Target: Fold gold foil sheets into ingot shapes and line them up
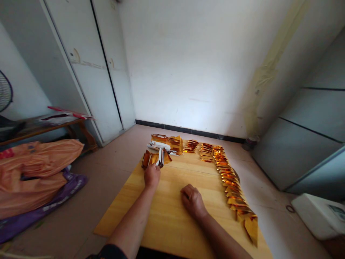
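Note:
My left hand (152,176) reaches to the far left of the wooden board (172,187), fingers closed round a bundle of folded gold foil paper (154,158) with white undersides. Just behind that bundle lie stacks of gold foil paper (175,143) and a white rolled piece (159,145). My right hand (192,199) rests on the middle of the board as a loose fist, and nothing shows in it. Down the right edge runs a long overlapping row of folded gold foil pieces (231,183). Two shorter rows of foil pieces (191,146) sit along the far edge.
A pale cabinet (88,64) stands at the left, beside a low wooden bench (81,126). Orange and purple sacks (40,183) lie on the floor at the left. To the right are a grey cabinet (304,133) and a white box (318,216). A white wall (188,72) closes the far side.

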`<state>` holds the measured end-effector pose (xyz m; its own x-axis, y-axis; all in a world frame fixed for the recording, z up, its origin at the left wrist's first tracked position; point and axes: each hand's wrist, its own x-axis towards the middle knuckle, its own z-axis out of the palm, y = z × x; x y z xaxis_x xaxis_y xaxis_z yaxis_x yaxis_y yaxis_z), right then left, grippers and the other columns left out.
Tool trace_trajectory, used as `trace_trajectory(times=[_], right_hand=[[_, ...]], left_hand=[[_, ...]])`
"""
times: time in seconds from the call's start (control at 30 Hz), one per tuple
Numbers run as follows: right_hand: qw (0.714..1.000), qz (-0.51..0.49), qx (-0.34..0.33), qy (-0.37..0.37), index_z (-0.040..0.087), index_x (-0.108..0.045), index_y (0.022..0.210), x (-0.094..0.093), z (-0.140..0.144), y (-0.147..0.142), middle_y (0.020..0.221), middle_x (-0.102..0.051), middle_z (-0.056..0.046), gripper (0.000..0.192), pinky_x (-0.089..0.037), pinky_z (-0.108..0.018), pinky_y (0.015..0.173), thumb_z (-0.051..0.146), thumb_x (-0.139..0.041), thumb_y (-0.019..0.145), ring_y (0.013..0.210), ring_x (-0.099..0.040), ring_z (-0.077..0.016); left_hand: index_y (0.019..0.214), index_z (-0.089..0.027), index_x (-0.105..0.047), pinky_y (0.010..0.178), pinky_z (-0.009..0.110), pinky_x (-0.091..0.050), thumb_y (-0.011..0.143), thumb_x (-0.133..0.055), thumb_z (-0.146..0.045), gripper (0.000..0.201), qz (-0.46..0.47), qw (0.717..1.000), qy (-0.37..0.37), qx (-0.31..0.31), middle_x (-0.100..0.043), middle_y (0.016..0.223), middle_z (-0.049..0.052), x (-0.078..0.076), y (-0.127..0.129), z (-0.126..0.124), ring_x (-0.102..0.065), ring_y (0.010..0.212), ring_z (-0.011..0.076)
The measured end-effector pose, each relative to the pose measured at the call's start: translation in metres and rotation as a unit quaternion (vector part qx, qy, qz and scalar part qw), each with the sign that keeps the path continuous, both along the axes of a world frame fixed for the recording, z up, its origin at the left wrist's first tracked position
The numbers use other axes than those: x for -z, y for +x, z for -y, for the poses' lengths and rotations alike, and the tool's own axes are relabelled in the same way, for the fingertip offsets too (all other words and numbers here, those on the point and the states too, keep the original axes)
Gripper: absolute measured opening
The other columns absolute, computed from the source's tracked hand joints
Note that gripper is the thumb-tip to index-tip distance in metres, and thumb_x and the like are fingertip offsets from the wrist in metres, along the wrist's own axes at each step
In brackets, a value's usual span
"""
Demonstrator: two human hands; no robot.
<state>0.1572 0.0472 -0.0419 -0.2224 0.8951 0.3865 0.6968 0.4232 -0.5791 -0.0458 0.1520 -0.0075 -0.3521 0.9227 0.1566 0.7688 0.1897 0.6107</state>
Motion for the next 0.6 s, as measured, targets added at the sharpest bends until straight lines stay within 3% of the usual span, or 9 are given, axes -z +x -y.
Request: trace_trajectory(times=[0.2,0.27,0.33,0.43,0.6], right_hand=[[1.000,-0.005,-0.004,-0.005,0.018,-0.061,0.076,-0.002,-0.002,0.001,0.078,-0.060,-0.003,0.017,-0.040,-0.025,0.068,0.008,-0.048,0.074,0.074,-0.055,-0.0145],[1.000,-0.014,-0.009,-0.012,0.018,-0.061,0.075,-0.003,-0.003,0.002,0.077,-0.060,-0.003,0.015,-0.041,-0.026,0.068,0.010,-0.048,0.074,0.073,-0.056,-0.0150],[0.999,-0.044,-0.013,-0.026,0.018,-0.061,0.075,-0.004,-0.003,0.003,0.076,-0.061,-0.003,0.014,-0.042,-0.027,0.069,0.013,-0.048,0.074,0.073,-0.057,-0.0153],[0.987,-0.150,-0.012,-0.055,0.018,-0.060,0.089,-0.010,0.001,0.001,0.079,-0.061,-0.002,0.018,-0.045,-0.026,0.066,0.019,-0.050,0.075,0.071,-0.057,-0.0142],[0.947,-0.291,-0.048,-0.124,0.026,-0.043,0.128,-0.021,0.015,-0.017,0.111,-0.059,-0.003,0.059,-0.048,-0.024,0.057,0.020,-0.056,0.070,0.065,-0.058,-0.0104]], left_hand=[[0.071,-0.017,-0.062,0.057,0.023,-0.032,0.082,-0.050,-0.031,0.022,-0.015,0.999,0.041,-0.023,-0.067,0.072,0.007,-0.001,-0.006,0.038,-0.058,0.067,0.0168],[0.067,-0.017,-0.059,0.055,0.023,-0.033,0.081,-0.049,-0.033,0.023,0.044,0.996,0.073,-0.016,-0.065,0.066,0.006,-0.001,-0.003,0.054,-0.058,0.063,0.0156],[0.069,-0.018,-0.058,0.053,0.022,-0.037,0.080,-0.050,-0.039,0.025,0.172,0.981,0.095,-0.005,-0.063,0.059,0.002,-0.003,0.006,0.069,-0.058,0.056,0.0144],[0.072,-0.016,-0.056,0.045,0.023,-0.038,0.074,-0.055,-0.051,0.035,0.400,0.914,0.065,0.013,-0.058,0.048,-0.001,-0.008,0.028,0.086,-0.053,0.042,0.0135],[0.091,-0.011,-0.059,0.052,0.024,-0.048,0.070,-0.067,-0.042,0.038,0.692,0.720,0.013,0.047,-0.069,0.073,0.008,-0.013,0.066,0.101,-0.066,0.065,0.0176]])
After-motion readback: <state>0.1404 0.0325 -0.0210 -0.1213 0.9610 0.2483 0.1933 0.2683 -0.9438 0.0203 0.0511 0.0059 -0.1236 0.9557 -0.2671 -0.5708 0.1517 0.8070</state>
